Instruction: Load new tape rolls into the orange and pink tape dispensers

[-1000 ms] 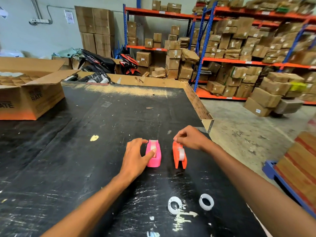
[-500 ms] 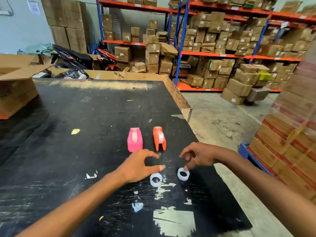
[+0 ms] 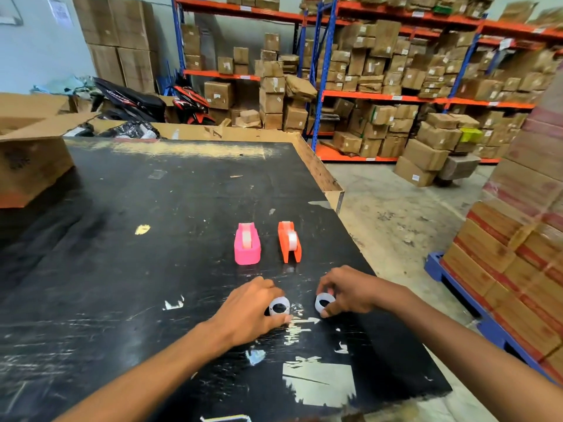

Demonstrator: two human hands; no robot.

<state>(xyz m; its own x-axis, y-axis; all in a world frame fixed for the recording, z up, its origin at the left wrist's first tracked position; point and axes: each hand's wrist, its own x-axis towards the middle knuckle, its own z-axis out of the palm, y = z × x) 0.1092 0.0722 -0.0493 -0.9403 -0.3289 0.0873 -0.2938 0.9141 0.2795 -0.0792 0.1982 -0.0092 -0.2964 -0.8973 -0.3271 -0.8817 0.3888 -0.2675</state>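
A pink tape dispenser [image 3: 247, 244] and an orange tape dispenser [image 3: 289, 242] stand side by side on the black table [image 3: 128, 269], each with a pale roll showing in it. Nearer to me lie two small white rings. My left hand [image 3: 248, 309] has its fingers closed around the left white ring [image 3: 279, 306]. My right hand [image 3: 347, 290] pinches the right white ring [image 3: 324, 303] between thumb and fingers. Both rings look tilted up off the table. Both hands are a short way in front of the dispensers, apart from them.
An open cardboard box [image 3: 27, 153] sits at the table's far left. The table's right edge [image 3: 359, 248] drops to a concrete floor. Stacked cartons on a blue pallet [image 3: 518, 257] stand close on the right. Shelving with boxes [image 3: 396, 86] fills the background.
Both hands left the dispensers, drew back toward me and closed on the two white rings. The view shifted, so the dispensers now appear farther away.
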